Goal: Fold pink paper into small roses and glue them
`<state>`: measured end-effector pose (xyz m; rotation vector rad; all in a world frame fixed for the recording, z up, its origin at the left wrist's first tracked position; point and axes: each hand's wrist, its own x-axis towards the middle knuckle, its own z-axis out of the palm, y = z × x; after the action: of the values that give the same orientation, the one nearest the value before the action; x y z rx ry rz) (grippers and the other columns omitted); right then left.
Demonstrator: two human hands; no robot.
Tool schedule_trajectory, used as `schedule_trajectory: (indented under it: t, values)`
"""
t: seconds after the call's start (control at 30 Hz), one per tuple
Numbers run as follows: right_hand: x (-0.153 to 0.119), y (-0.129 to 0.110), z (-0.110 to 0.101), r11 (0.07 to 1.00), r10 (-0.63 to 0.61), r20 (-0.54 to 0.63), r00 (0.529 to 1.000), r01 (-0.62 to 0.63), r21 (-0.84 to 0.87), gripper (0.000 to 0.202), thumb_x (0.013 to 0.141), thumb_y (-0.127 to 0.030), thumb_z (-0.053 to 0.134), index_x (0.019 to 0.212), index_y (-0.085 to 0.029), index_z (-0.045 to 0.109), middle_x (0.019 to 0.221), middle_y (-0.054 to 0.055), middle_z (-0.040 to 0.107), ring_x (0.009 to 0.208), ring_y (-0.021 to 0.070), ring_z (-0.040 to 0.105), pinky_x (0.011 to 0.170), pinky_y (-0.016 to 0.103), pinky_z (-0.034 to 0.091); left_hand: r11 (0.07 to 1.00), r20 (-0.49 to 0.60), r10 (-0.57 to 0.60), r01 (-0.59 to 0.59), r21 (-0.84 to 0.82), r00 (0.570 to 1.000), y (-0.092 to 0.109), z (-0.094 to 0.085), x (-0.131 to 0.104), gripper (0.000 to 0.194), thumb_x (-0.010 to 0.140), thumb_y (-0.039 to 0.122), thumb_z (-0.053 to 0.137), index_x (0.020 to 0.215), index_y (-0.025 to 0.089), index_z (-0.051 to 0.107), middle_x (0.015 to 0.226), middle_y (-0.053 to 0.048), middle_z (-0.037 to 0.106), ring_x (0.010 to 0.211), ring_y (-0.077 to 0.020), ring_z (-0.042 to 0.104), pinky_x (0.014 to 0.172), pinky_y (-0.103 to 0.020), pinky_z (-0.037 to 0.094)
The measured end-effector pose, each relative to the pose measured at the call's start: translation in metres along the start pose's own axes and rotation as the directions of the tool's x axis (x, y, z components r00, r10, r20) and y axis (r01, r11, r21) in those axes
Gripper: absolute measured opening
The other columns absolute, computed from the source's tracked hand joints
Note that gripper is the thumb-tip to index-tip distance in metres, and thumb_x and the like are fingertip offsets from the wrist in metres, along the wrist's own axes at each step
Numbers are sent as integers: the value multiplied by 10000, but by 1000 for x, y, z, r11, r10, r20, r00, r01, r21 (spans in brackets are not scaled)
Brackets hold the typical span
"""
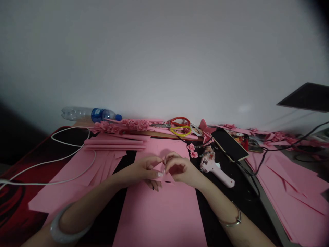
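Observation:
Both hands meet over a long pink sheet (159,212) that lies down the middle of the table. My left hand (145,169) pinches a small folded piece of pink paper (168,177) between thumb and fingers, its other fingers curled below. From the other side, my right hand (182,169) grips the same piece, thumb and forefinger close to the left fingertips. The folded paper comes to a point and is partly hidden by the fingers. Just right of my right hand lies a pale pink glue gun (221,174), with two small pink paper flowers (193,154) near it.
Rolled pink paper (115,142) and loose sheets (74,168) lie left, under a white cable. Scissors (180,130), paper flowers and a plastic bottle (77,113) line the back. A dark phone (230,144), black cables and a pink paper stack (290,192) are at right.

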<state>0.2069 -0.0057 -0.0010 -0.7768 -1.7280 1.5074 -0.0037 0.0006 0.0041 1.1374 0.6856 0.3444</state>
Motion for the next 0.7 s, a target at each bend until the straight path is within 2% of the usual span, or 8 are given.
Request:
schedule_trajectory:
  t: [0.07,0.17,0.33,0.47,0.7]
  values:
    - [0,0,1,999,-27,11,1000,27,-21,86,665,-209,741,736,-191,696,955,47,470,935,189,505,820,324,438,1000,6,-4,4,-6,1000,1,0,0,363,768,322,645,1070,164,519,704,-47,709,596,-170,687,587,-260,540]
    - [1,1,4,999,-33,-18,999,33,-20,134,647,-283,773,667,-186,682,931,42,455,909,177,499,816,316,436,1000,7,-10,10,-3,1000,2,1,0,331,770,307,639,1044,160,525,732,-54,712,615,-171,690,603,-263,540]
    - [2,-1,8,995,-27,-103,994,17,-96,211,765,-360,668,657,-184,629,865,35,464,825,158,500,780,316,423,1000,-17,-6,6,19,1000,4,4,1,260,763,290,649,961,161,541,793,-56,710,686,-164,692,622,-240,527]
    - [3,-3,8,989,-15,-114,993,-2,-149,214,823,-362,600,707,-185,630,867,41,480,830,163,510,767,313,420,1000,-51,5,-3,28,999,2,4,1,235,761,299,652,923,168,545,796,-31,692,699,-155,691,625,-226,520]
    - [3,-1,13,984,-13,-238,971,-30,-177,248,755,-333,684,626,-175,543,823,26,500,787,157,519,731,290,408,999,-43,26,-25,21,999,-10,0,5,269,755,266,653,989,182,550,758,2,667,690,-172,698,605,-233,523]
